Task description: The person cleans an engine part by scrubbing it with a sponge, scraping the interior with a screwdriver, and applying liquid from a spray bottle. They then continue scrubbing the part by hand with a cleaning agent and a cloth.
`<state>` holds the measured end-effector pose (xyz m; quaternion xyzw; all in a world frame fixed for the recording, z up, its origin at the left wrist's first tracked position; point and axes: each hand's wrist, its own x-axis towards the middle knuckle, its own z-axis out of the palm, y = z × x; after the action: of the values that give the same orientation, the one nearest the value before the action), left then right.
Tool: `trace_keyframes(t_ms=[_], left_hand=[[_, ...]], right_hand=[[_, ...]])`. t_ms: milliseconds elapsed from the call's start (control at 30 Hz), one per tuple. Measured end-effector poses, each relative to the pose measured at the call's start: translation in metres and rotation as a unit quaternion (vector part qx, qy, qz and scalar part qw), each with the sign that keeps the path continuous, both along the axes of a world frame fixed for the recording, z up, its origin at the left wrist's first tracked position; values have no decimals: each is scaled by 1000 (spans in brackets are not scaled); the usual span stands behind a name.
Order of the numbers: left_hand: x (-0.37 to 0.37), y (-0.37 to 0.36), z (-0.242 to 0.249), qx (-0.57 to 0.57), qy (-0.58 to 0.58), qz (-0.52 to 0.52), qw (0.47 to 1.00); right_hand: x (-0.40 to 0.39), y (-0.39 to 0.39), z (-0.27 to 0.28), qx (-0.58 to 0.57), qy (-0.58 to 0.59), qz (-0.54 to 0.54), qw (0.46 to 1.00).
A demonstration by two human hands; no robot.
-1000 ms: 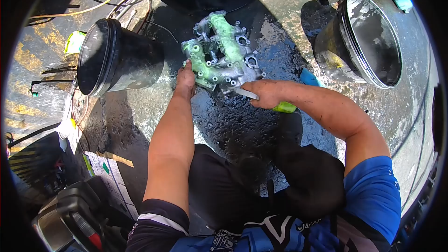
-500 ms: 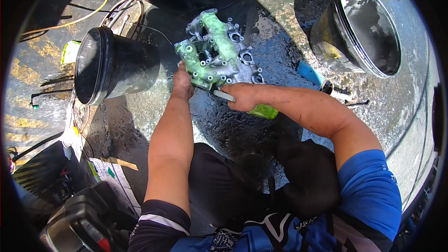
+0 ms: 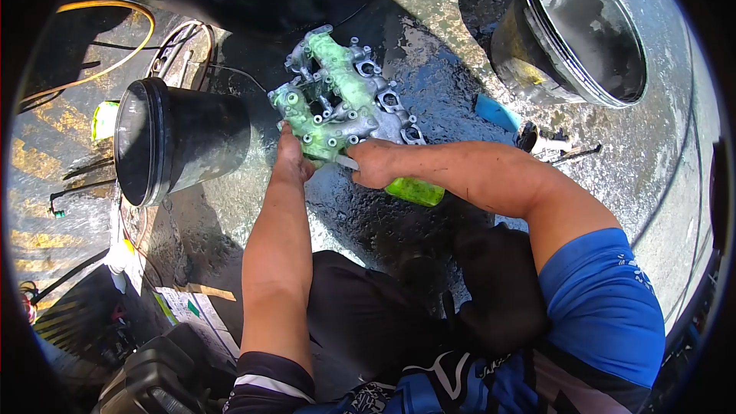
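A silver cast metal engine part (image 3: 345,88), partly coated in pale green, lies on the dark wet floor at the upper centre. My left hand (image 3: 292,157) grips its lower left edge, with the thumb on top. Closed at the part's lower edge, my right hand (image 3: 374,162) holds a tool with a pale grey end (image 3: 347,162) that touches or nearly touches the metal. A bright green object (image 3: 415,191) lies beneath my right wrist; whether it belongs to the tool is not clear.
A black bucket (image 3: 203,138) lies tipped at the left, and another bucket (image 3: 537,46) stands at the upper right. Beside the right forearm are a blue piece (image 3: 497,113) and a small metal part (image 3: 548,142). A yellow hose (image 3: 146,17) curves at the upper left.
The view has shifted, so the metal part and both hands appear slightly further left and the right bucket higher. Both hands keep their hold.
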<state>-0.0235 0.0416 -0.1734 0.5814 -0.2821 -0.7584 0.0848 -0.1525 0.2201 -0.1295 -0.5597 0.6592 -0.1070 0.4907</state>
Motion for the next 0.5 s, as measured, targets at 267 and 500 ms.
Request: trace_keyframes(t_ms=[267,500], left_hand=[[4,-22,-43,-157,-173,20,972],[-19,-14,-26,-388,-301,-30,871]], right_hand=[[-98,52,0,-9,6,4,1000],[-135,71,-34,-30,1,-105,994]])
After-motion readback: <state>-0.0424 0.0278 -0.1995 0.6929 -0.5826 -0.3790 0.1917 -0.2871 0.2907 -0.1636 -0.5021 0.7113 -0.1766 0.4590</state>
